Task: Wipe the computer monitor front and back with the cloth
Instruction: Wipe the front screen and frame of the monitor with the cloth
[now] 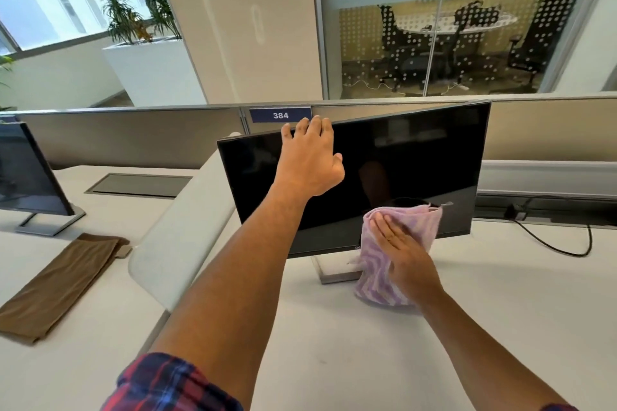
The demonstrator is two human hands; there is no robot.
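The computer monitor [400,170] stands on the white desk, its black screen off and turned slightly to the left. My left hand [309,160] rests on its top edge, fingers curled over the rim. A pink and purple patterned cloth [397,253] is pressed flat against the screen's lower middle and bottom bezel by my right hand [404,250], fingers straight. The cloth hangs down over the monitor's stand base [334,272]. The monitor's back is hidden.
A second monitor [26,173] stands at the far left, with a folded brown cloth [63,284] in front of it. A white padded divider [180,230] runs between the desks. A black cable [561,243] lies at the right. A partition [133,137] closes the desk's back.
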